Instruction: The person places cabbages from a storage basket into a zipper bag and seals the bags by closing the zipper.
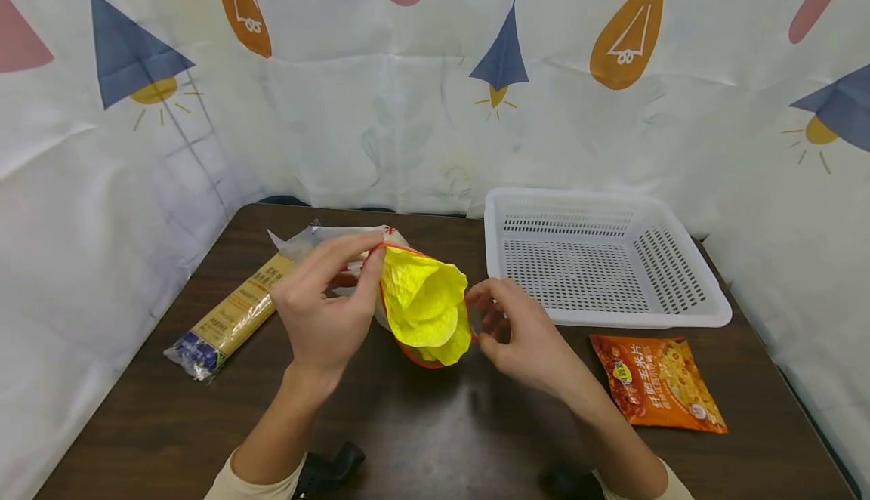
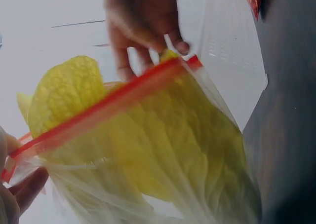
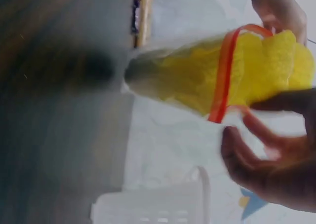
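A clear zip bag with a red seal strip [image 2: 106, 105] stands upright and open-mouthed in the middle of the table. Inside it, yellow crinkled leaves [image 1: 424, 300] like cabbage poke out above the strip. My left hand [image 1: 333, 300] pinches the bag's left corner between thumb and finger. At the opposite corner is my right hand [image 1: 519, 334], its bent fingers spread beside the leaves and the strip's end. In the right wrist view, one dark finger [image 3: 281, 100] overlaps the leaf edge, and a gap shows between the fingers.
A long yellow packet [image 1: 238, 307] lies at the left, with a white-and-red packet [image 1: 397, 237] behind the bag. A white perforated basket [image 1: 693, 315] stands at the back right. In front of it lies an orange snack packet [image 1: 659, 383]. A printed curtain [image 1: 408, 130] hangs behind.
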`<action>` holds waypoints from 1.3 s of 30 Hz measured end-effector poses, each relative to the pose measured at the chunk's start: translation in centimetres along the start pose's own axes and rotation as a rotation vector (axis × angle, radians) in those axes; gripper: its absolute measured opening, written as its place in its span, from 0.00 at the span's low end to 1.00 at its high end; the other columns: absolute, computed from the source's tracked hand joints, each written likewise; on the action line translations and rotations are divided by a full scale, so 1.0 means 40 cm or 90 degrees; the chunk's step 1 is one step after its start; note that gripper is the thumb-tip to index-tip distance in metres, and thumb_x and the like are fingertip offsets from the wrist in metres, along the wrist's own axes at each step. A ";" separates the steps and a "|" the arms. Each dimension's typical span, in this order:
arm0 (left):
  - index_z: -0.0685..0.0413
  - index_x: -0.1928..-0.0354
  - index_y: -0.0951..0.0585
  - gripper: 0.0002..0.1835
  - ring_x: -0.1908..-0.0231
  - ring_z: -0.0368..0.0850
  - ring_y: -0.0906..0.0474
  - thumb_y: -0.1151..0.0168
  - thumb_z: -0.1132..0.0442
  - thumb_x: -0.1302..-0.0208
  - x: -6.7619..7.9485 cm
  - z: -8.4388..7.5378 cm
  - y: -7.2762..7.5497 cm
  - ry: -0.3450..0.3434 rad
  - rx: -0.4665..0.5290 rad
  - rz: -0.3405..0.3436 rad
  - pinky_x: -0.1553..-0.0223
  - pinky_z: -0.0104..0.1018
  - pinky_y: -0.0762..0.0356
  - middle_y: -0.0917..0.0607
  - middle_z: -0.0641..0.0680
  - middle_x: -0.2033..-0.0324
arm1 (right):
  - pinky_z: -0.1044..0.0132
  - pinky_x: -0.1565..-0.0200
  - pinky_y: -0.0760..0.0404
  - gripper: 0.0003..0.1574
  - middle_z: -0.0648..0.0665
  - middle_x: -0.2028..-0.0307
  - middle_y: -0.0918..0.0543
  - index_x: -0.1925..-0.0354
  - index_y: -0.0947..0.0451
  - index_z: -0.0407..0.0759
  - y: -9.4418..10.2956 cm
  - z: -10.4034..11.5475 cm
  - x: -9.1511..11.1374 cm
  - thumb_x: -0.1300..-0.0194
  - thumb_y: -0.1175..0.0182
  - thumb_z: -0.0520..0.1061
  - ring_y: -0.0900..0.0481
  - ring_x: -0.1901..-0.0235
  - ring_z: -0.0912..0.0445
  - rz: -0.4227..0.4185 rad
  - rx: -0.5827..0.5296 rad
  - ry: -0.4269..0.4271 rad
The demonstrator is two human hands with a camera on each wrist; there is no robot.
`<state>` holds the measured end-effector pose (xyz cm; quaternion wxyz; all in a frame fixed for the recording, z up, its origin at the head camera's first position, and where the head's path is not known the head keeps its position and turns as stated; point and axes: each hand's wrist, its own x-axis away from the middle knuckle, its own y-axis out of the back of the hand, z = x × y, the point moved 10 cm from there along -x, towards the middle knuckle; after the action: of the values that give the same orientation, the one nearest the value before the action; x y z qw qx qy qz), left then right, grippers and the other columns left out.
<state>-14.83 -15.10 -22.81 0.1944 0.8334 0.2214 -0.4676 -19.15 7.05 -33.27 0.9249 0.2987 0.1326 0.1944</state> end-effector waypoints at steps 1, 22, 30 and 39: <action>0.56 0.57 0.08 0.08 0.66 0.42 0.13 0.28 0.67 0.36 -0.001 0.004 0.006 0.012 0.002 -0.012 0.66 0.21 0.17 0.07 0.52 0.60 | 0.59 0.59 0.14 0.33 0.47 0.51 0.20 0.41 0.25 0.48 -0.007 -0.002 0.002 0.43 0.30 0.31 0.20 0.57 0.54 0.027 0.022 0.000; 0.58 0.60 0.08 0.06 0.71 0.35 0.16 0.29 0.65 0.36 -0.021 0.048 0.070 0.121 0.010 -0.088 0.70 0.22 0.20 0.08 0.54 0.65 | 0.58 0.68 0.10 0.09 0.46 0.65 0.09 0.58 0.15 0.46 0.060 0.014 0.010 0.33 0.32 0.33 0.11 0.73 0.52 -0.115 -0.128 -0.001; 0.54 0.62 0.08 0.07 0.67 0.40 0.20 0.32 0.61 0.35 -0.026 0.047 0.067 0.085 -0.093 -0.038 0.65 0.23 0.25 0.08 0.53 0.68 | 0.60 0.66 0.10 0.07 0.37 0.65 0.12 0.56 0.16 0.36 0.142 0.029 0.031 0.33 0.33 0.30 0.13 0.73 0.48 -0.272 -0.231 0.096; 0.55 0.61 0.08 0.07 0.66 0.38 0.17 0.32 0.66 0.37 -0.038 0.064 0.072 0.100 -0.058 -0.009 0.58 0.24 0.22 0.08 0.55 0.68 | 0.61 0.67 0.10 0.09 0.33 0.66 0.13 0.55 0.16 0.32 0.178 0.039 0.045 0.33 0.35 0.27 0.14 0.75 0.51 -0.328 -0.275 0.144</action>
<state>-15.73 -19.15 -22.40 0.2110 0.8560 0.2632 -0.3917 -18.99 12.36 -27.98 0.9649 0.0294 0.2606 0.0102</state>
